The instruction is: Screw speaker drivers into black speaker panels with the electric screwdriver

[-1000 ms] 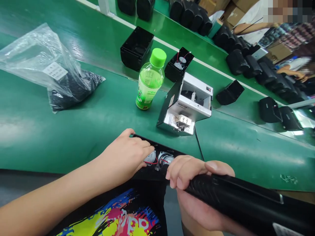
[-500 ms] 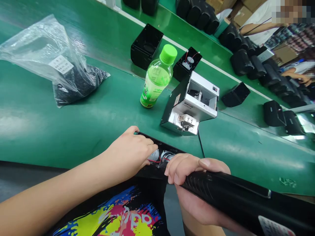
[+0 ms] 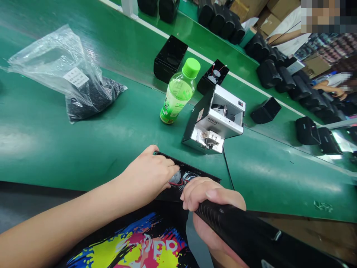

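Note:
My left hand point(image 3: 152, 173) is closed over the left end of an open black speaker box point(image 3: 173, 195), its fingers bent over the rim and down inside. Round metal speaker drivers point(image 3: 189, 176) and red wires show inside the box, which lies at the green bench's near edge. In my right hand point(image 3: 214, 195) is a black electric screwdriver point(image 3: 251, 227), fingers wrapped round its front part. The tool slants down to the right, out of the picture. My right fingers hide its tip and part of the box.
Beyond the box stand a silver-and-black screw feeder point(image 3: 216, 119) and a green-capped bottle point(image 3: 178, 93). A clear bag of small black parts point(image 3: 92, 98) lies at left. Black speaker boxes point(image 3: 170, 57) sit on the strip behind. Other people are at the upper right.
My right hand has shifted a little left, and the screwdriver's rear end has dropped, tilting it more steeply. My left hand keeps its hold on the box. The view has shifted slightly.

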A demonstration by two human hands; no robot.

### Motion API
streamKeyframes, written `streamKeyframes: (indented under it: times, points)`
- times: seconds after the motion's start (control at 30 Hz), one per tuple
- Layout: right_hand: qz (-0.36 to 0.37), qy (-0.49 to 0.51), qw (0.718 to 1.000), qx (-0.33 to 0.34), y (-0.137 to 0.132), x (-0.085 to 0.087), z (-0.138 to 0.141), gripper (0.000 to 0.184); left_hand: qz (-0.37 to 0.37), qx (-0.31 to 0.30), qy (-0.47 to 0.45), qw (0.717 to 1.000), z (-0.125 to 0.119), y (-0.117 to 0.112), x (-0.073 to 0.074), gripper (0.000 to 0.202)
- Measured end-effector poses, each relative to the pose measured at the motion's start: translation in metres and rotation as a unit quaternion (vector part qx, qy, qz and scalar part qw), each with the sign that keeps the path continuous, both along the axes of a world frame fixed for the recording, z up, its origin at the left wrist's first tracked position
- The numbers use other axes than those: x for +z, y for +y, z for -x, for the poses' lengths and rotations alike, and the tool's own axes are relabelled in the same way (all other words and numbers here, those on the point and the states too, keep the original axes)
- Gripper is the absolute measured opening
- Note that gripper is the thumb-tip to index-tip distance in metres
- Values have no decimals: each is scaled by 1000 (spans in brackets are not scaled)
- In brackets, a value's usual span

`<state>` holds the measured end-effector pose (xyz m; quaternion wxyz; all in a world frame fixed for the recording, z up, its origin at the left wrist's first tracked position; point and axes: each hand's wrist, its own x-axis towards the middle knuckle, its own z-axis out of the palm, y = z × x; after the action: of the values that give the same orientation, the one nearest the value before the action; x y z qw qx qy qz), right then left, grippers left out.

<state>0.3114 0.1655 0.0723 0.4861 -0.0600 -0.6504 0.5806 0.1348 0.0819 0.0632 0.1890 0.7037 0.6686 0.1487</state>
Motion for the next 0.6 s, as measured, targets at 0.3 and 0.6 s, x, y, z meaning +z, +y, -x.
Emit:
streamKeyframes:
  times: [0.3,0.6]
  points:
    - [16,-35,999,-35,-9,10,2,29,-51,5,-17,999,0,-5,-7,44]
    - [-30,73,985,-156,87,89,18,49,-209,32,-24,977,-11,-24,-22,18]
